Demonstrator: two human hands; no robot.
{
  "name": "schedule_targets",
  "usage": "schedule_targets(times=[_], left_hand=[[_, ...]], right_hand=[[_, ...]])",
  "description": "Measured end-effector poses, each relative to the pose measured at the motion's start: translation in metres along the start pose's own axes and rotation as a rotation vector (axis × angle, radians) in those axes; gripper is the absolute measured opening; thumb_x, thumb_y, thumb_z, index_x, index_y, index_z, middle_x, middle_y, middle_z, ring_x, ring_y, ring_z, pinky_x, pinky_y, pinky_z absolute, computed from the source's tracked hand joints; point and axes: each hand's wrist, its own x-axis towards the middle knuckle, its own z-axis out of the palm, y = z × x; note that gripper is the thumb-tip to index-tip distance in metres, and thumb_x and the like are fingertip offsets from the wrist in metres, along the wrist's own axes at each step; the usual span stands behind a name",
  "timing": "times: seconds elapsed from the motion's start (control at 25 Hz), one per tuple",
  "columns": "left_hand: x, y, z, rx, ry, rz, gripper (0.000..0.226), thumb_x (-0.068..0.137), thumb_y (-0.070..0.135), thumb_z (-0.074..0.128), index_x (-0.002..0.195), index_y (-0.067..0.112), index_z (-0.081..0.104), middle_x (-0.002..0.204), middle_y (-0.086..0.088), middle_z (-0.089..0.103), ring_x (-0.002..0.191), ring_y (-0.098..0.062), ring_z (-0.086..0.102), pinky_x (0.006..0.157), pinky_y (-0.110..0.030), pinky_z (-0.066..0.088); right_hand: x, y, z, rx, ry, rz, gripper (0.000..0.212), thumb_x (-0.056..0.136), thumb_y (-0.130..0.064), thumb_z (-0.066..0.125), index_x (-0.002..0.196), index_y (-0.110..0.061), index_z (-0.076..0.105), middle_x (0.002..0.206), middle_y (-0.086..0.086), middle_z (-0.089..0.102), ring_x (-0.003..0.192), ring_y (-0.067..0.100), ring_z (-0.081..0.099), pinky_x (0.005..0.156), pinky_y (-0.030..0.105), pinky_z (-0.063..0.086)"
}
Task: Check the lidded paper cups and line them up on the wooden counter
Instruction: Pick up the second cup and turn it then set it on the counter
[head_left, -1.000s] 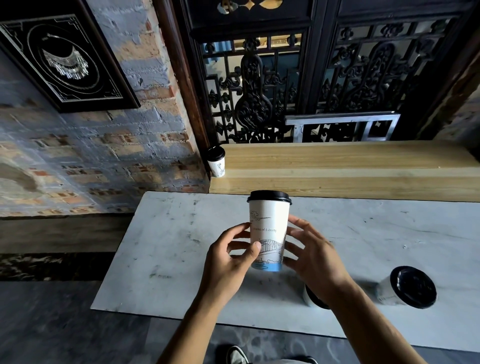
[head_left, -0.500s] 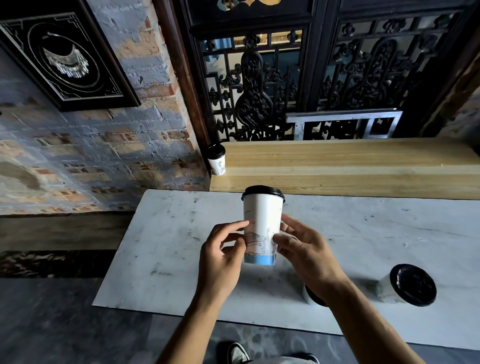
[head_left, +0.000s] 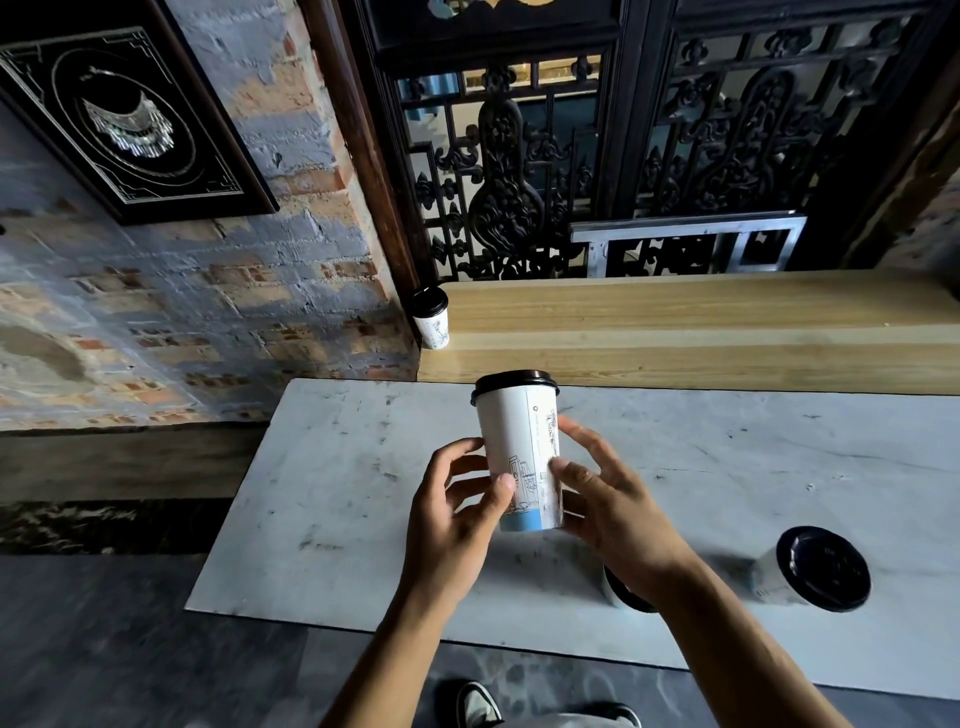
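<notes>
I hold a white paper cup (head_left: 519, 447) with a black lid and a blue base band upright above the marble table (head_left: 322, 467). My left hand (head_left: 452, 519) grips its lower left side and my right hand (head_left: 608, 509) its lower right side. One lidded cup (head_left: 432, 322) stands at the far left end of the wooden counter (head_left: 701, 332). Another lidded cup (head_left: 810, 571) sits on the marble at the right. A third cup (head_left: 618, 592) on the marble is mostly hidden under my right wrist.
A brick wall with a framed black picture (head_left: 124, 114) rises on the left. Dark carved lattice screens (head_left: 623, 156) and a metal frame (head_left: 685, 244) stand behind the counter. My shoe (head_left: 478, 706) shows on the floor below the table edge.
The cup has turned between my fingers, so a different part of its line drawing and its seam now face me. It has stayed over the same part of the marble.
</notes>
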Motion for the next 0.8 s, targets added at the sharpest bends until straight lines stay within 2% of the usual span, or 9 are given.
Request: schedule_targets(times=[0.12, 0.2, 0.28, 0.36, 0.48, 0.68, 0.8], left_hand=[[0.002, 0.000, 0.001, 0.025, 0.009, 0.006, 0.044, 0.083, 0.041, 0.072, 0.122, 0.022, 0.064, 0.112, 0.012, 0.077, 0.099, -0.007, 0.075, 0.077, -0.014, 0.056], [0.004, -0.004, 0.002, 0.053, 0.034, 0.009, 0.036, 0.087, 0.032, 0.073, 0.121, 0.021, 0.067, 0.109, 0.006, 0.078, 0.098, -0.008, 0.075, 0.078, -0.016, 0.057], [0.007, -0.007, 0.004, 0.089, 0.059, 0.007, 0.032, 0.087, 0.027, 0.071, 0.118, 0.020, 0.070, 0.108, 0.000, 0.078, 0.097, -0.012, 0.075, 0.080, -0.025, 0.061], [0.009, -0.009, 0.007, 0.102, 0.061, 0.008, 0.030, 0.087, 0.025, 0.071, 0.117, 0.020, 0.072, 0.108, -0.002, 0.078, 0.094, -0.013, 0.075, 0.079, -0.027, 0.062], [0.010, -0.008, 0.013, 0.104, 0.055, 0.000, 0.029, 0.086, 0.023, 0.071, 0.116, 0.023, 0.072, 0.103, 0.006, 0.079, 0.092, -0.010, 0.075, 0.075, -0.020, 0.059], [0.010, -0.007, 0.024, 0.113, 0.063, -0.030, 0.032, 0.085, 0.019, 0.077, 0.114, 0.029, 0.069, 0.107, 0.005, 0.078, 0.094, -0.006, 0.075, 0.073, -0.014, 0.056], [0.013, -0.009, 0.032, 0.166, 0.081, -0.062, 0.041, 0.089, 0.005, 0.077, 0.111, 0.037, 0.065, 0.111, 0.005, 0.075, 0.094, -0.001, 0.074, 0.071, -0.012, 0.056]], right_hand=[[0.002, 0.002, -0.006, -0.009, 0.033, 0.005, 0.049, 0.091, -0.018, 0.066, 0.138, -0.027, 0.061, 0.119, 0.018, 0.077, 0.102, 0.032, 0.075, 0.092, 0.047, 0.060], [0.003, 0.002, -0.010, -0.035, 0.048, -0.005, 0.045, 0.091, -0.010, 0.067, 0.136, -0.015, 0.061, 0.122, 0.018, 0.076, 0.104, 0.030, 0.075, 0.086, 0.040, 0.063], [0.003, 0.001, -0.013, -0.053, 0.057, -0.012, 0.039, 0.097, 0.000, 0.063, 0.134, -0.010, 0.061, 0.122, 0.018, 0.077, 0.103, 0.027, 0.076, 0.081, 0.034, 0.063], [0.002, 0.000, -0.017, -0.091, 0.053, -0.019, 0.036, 0.100, 0.004, 0.057, 0.133, -0.009, 0.061, 0.121, 0.015, 0.078, 0.105, 0.027, 0.076, 0.081, 0.032, 0.062], [0.000, -0.003, -0.022, -0.169, 0.068, -0.034, 0.036, 0.100, 0.002, 0.059, 0.136, -0.007, 0.061, 0.128, 0.016, 0.074, 0.115, 0.031, 0.073, 0.086, 0.031, 0.060], [0.009, -0.015, -0.032, -0.323, 0.047, -0.051, 0.042, 0.098, 0.005, 0.062, 0.138, -0.007, 0.061, 0.133, 0.012, 0.072, 0.115, 0.034, 0.072, 0.095, 0.049, 0.059], [0.018, -0.020, -0.040, -0.406, 0.018, -0.042, 0.045, 0.096, 0.005, 0.065, 0.139, -0.009, 0.060, 0.129, 0.012, 0.073, 0.111, 0.031, 0.073, 0.089, 0.040, 0.060]])
